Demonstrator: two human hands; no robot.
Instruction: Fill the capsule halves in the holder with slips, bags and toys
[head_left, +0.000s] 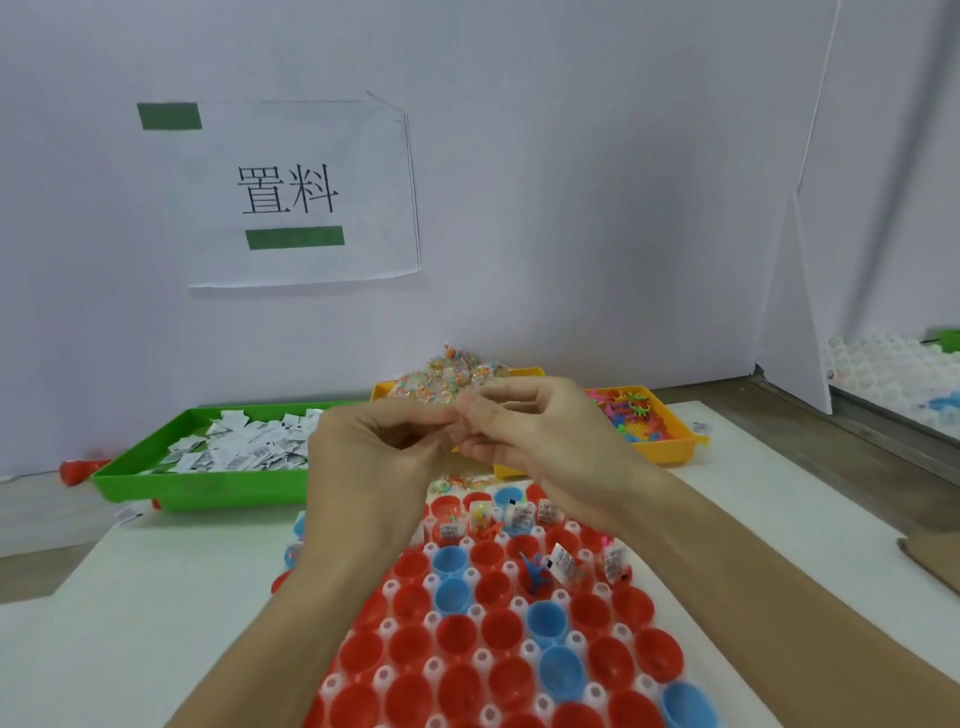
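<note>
Two hands, the left hand (384, 447) and right hand (524, 426), were raised with curled fingertips pinched together above the holder (488, 660); what was held could not be told. Red and blue capsule halves (457, 636) were seated there, the far rows filled with slips (562, 561), before trays of slips (156, 486), bags (524, 372) and toys (670, 449).

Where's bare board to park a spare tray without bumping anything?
Bare white board lies left of the capsule holder, in front of the green tray. Another strip runs right of the holder, below the orange tray. Crowded: between trays and holder, under both hands.
</note>
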